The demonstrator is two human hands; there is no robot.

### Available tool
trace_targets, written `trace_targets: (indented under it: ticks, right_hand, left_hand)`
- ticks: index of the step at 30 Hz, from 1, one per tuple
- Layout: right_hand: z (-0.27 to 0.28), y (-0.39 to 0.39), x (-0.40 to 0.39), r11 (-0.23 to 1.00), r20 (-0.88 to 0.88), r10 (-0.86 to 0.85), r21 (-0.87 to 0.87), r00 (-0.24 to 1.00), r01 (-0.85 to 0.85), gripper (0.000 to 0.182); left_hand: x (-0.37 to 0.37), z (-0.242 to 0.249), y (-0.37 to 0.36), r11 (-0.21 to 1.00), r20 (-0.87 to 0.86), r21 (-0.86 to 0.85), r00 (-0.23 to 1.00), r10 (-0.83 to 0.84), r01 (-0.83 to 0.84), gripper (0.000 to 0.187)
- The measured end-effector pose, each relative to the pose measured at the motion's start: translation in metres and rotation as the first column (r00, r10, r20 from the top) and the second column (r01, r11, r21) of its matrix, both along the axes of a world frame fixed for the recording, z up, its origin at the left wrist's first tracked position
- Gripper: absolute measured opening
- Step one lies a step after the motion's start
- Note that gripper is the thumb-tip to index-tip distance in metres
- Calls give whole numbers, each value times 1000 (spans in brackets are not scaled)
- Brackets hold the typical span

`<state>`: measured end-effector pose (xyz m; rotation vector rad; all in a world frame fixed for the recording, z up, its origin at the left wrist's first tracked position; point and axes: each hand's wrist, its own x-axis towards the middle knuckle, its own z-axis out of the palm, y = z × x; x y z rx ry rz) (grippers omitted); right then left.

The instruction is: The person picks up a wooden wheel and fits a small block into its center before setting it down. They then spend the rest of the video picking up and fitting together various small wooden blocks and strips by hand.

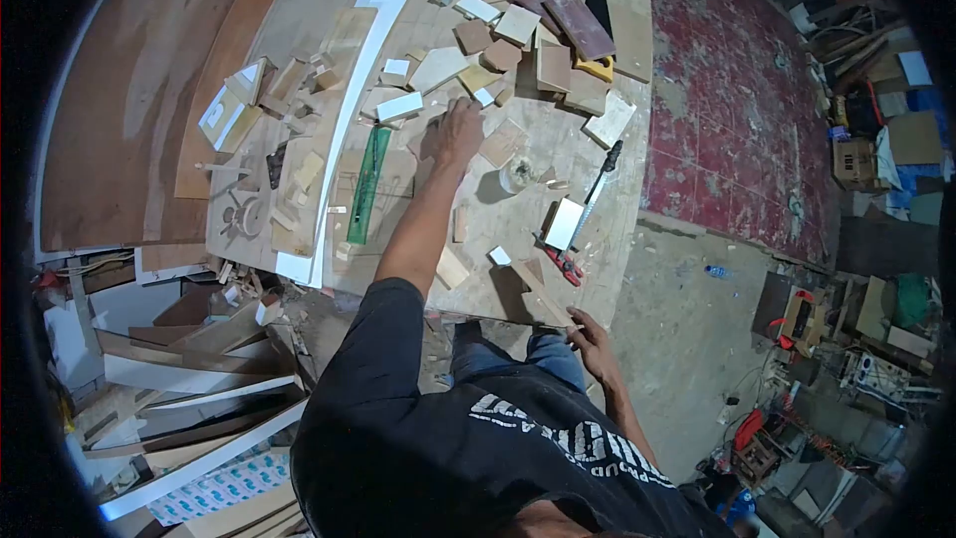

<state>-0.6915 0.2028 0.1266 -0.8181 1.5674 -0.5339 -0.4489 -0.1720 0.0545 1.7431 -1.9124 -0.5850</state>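
My left hand [461, 132] reaches over the workbench [418, 229], back up and fingers stretched towards loose wood offcuts. Its fingertips are right by a small white-topped block [484, 98] and a hexagonal wood piece [501, 56]. Down at the bench's near edge, my right hand [593, 342] has its fingers closed at the end of a narrow wooden strip [543, 296]. That strip lies slanted across the edge, its far end beside a small white-faced block [500, 256]. Between the hands stands a round container [517, 174].
A green ruler [368, 184] lies left of my left arm. To the right are a bar clamp [588, 209], a white-faced block [564, 223] and a yellow-handled saw [597, 5] among offcuts. Curved boards [199, 379] are piled at lower left; the floor [687, 309] is right.
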Motion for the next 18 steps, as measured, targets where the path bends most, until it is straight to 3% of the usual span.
trace_targets:
  ticks: [2, 3, 5, 9, 10, 11, 13, 15, 16, 17, 18]
  right_hand:
    - [2, 5, -5, 1000, -8, -13, -1, 1000, 13, 45]
    - [4, 6, -8, 1000, -5, -25, -3, 1000, 25, 45]
    - [10, 8, -15, 999, -23, -30, 9, 999, 31, 45]
    - [23, 7, -26, 997, 35, -44, 58, 998, 41, 44]
    - [23, 7, -29, 997, 72, -64, 39, 995, 61, 43]
    - [22, 6, -31, 997, 113, -81, 19, 990, 80, 43]
    - [21, 2, -34, 995, 151, -100, 46, 983, 94, 42]
    - [17, -2, -35, 993, 205, -119, 25, 971, 116, 42]
    - [16, -5, -35, 992, 235, -124, 38, 964, 119, 42]
    - [14, -8, -33, 993, 251, -115, 38, 961, 109, 42]
    - [13, -12, -30, 994, 261, -109, 32, 959, 104, 42]
  left_hand:
    - [-23, -21, -21, 971, 160, -203, 983, -94, 126, 25]
    - [-31, -20, -25, 970, 150, -208, 984, -98, 128, 25]
    - [-46, -16, -34, 976, 317, -206, 948, -4, 73, 25]
    - [-49, -37, -50, 986, 288, -151, 957, -23, 70, 22]
    - [-47, -33, -49, 998, -89, -22, 995, 49, -51, 21]
    - [-42, -28, -49, 983, -435, 142, 885, 169, -118, 21]
    - [-29, -35, -45, 992, -474, 82, 872, 121, -94, 23]
    - [-11, -34, -26, 955, -763, 297, 607, 223, 23, 30]
    - [-1, -29, -15, 951, -828, 291, 525, 196, 105, 35]
    - [7, -24, -2, 951, -821, 296, 533, 204, 93, 35]
    - [12, -10, 13, 932, -890, 335, 371, 264, 141, 36]
